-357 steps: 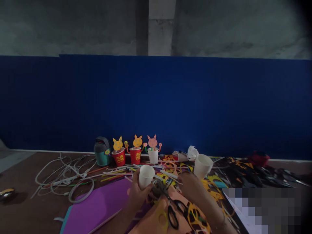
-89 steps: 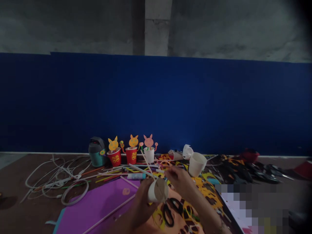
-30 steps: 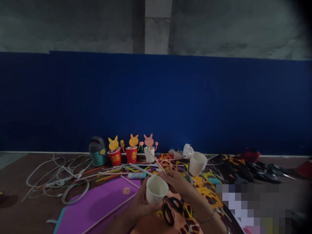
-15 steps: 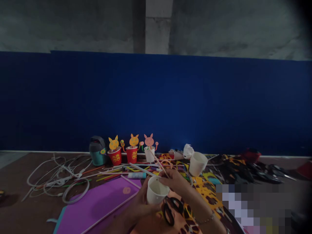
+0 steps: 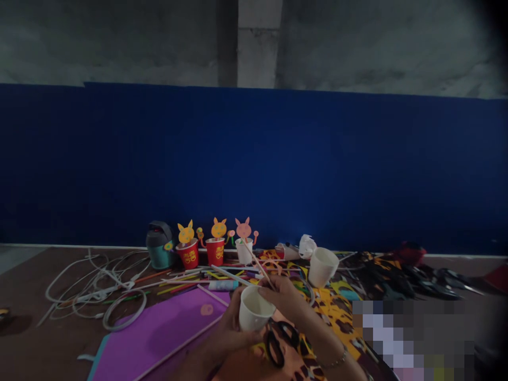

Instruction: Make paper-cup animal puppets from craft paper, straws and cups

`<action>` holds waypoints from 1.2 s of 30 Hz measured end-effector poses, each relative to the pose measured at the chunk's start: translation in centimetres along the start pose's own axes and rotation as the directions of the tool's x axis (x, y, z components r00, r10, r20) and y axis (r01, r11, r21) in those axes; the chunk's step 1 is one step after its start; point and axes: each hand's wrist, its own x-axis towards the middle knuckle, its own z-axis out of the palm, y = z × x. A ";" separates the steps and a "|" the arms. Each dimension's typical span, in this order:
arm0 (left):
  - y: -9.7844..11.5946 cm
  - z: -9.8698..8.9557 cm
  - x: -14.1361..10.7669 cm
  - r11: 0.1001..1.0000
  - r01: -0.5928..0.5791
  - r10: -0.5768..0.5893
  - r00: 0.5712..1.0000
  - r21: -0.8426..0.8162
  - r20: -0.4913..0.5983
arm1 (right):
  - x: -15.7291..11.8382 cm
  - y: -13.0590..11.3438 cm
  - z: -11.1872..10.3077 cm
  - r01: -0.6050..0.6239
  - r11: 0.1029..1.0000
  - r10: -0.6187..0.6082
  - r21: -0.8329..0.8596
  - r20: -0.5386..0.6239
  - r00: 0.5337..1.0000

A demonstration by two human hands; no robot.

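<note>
A white paper cup is tilted in my left hand, its open mouth facing up toward me. At the cup's far right rim my right hand pinches a thin pale stick, which points up and to the left. Those fingers touch or nearly touch the rim; I cannot tell whether the stick's lower end meets the cup. Just below and right of the cup lie black-handled scissors on orange paper. Farther back, a paper cat face stands in another white cup.
Two red cups with orange cat faces stand beside a teal container. Loose white cable, a purple folder, a glue tube and a white cup surround my hands. Yellow paper scraps lie right, dark tools beyond.
Almost nothing differs. The stick has turned slightly in my right hand; the cup stays in my left hand. The whole view has shifted very slightly.
</note>
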 end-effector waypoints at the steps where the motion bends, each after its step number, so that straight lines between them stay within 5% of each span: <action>1: 0.0 0.0 0.0 1.000 -0.007 0.007 1.000 0.005 0.004 | 0.0 0.0 0.0 0.000 1.000 0.000 -0.004 -0.006 1.000; 10: -0.9 -1.0 -0.1 0.958 -0.042 0.065 0.995 0.283 -0.073 | -0.1 -0.5 -0.6 0.087 0.991 -0.087 -0.106 0.006 0.996; 14: -1.2 -1.6 0.1 0.968 0.000 0.066 0.965 0.249 -0.255 | -0.8 -1.6 -2.2 0.129 0.962 -0.147 -0.239 -0.061 0.987; 18: -1.3 -2.6 0.7 0.967 0.102 -0.006 0.925 0.234 -0.380 | -1.9 -2.5 -3.5 0.144 0.870 -0.166 -0.471 -0.004 0.986; 29: 0.5 -1.4 0.7 0.960 0.036 0.096 0.890 0.277 -0.446 | -3.5 -4.0 -3.0 0.183 0.684 -0.161 -0.706 0.098 0.982; 36: -0.4 -1.9 0.6 0.961 0.073 0.031 0.929 0.267 -0.368 | -3.4 -3.9 -2.3 0.140 0.619 -0.142 -0.773 0.065 0.988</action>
